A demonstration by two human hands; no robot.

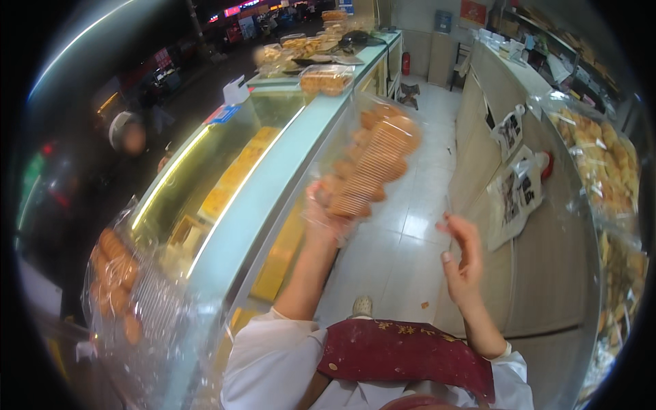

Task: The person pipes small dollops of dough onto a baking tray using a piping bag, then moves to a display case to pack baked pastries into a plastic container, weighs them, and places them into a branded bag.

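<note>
My left hand [326, 208] is closed around the lower end of a clear striped plastic bag of round brown buns [372, 164]. The bag is held up over the aisle beside the counter, its far end tilted up and to the right. Clear film lies over part of the fingers. My right hand [466, 263] is raised to the right of the bag, apart from it, with its fingers curved, spread and nothing in them. At the near left, another clear striped bag of brown buns [115, 270] lies on the display counter [236, 225].
Yellow cakes [239, 171] sit inside the lit glass case. Boxed pastries [326, 80] stand along the far counter. White bags [514, 195] hang from the cabinet [547, 273] on the right, beside bagged pastries [594, 154]. A person [128, 131] is beyond the counter. A fire extinguisher [406, 63] stands far down the aisle.
</note>
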